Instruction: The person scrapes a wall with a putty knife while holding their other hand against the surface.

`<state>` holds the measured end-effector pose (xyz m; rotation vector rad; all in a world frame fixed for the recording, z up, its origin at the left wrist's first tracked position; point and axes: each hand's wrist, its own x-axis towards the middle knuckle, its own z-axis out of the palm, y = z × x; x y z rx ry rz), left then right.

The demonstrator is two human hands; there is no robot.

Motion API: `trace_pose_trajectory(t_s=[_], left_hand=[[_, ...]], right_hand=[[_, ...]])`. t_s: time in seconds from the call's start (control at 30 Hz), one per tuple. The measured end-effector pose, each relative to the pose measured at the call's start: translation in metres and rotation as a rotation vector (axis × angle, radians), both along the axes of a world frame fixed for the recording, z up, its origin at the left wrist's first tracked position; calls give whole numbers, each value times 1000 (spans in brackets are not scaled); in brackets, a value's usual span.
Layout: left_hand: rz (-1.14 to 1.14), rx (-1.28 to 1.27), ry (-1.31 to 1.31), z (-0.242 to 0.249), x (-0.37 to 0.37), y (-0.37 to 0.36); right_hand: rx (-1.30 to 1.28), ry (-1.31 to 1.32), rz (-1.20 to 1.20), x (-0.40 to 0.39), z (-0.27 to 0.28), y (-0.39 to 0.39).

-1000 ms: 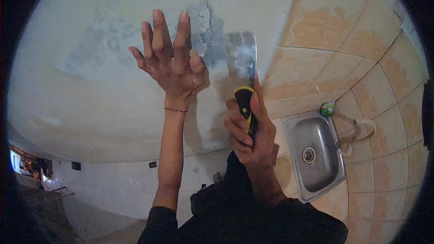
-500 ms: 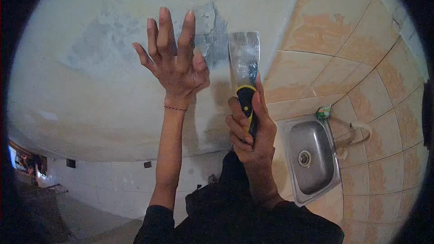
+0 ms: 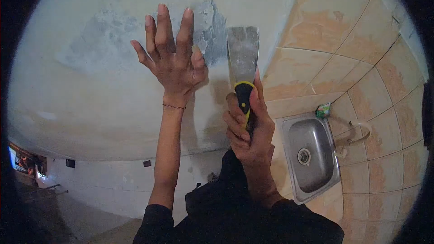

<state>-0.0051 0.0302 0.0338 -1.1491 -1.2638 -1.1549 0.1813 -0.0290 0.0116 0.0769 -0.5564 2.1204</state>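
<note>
My left hand (image 3: 174, 61) is spread against the pale wall (image 3: 104, 95), palm toward it, over a grey patch (image 3: 106, 36) where the paint is worn away. My right hand (image 3: 248, 129) is wrapped around the black and yellow handle of a putty knife (image 3: 244, 56). Its wide metal blade points up and lies just right of the ragged, peeled edge (image 3: 214, 36) of the patch. Whether the blade edge touches the wall is hard to tell. My right palm and fingers hide the lower handle.
To the right, a steel sink (image 3: 312, 176) with a drain sits below a curved tap (image 3: 361, 131). A small green packet (image 3: 323, 110) stands at the sink's back corner. Orange-beige tiles (image 3: 334, 31) cover the adjoining wall.
Both hands and the putty knife sit slightly higher in view. The blade has tilted a little, and its face looks duller than before. My right grip stays the same.
</note>
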Motion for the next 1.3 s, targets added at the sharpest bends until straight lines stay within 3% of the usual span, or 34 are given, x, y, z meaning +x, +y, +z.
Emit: trace_pose_trajectory(t_s=[0.5, 1.2, 1.3], left_hand=[[26, -18, -20, 1, 2, -1], [49, -53, -22, -1, -1, -2], [51, -44, -25, -1, 1, -2]], right_hand=[[-12, -68, -21, 6, 3, 2], [-30, 109, 101, 8, -15, 8], [-99, 236, 181, 6, -17, 14]])
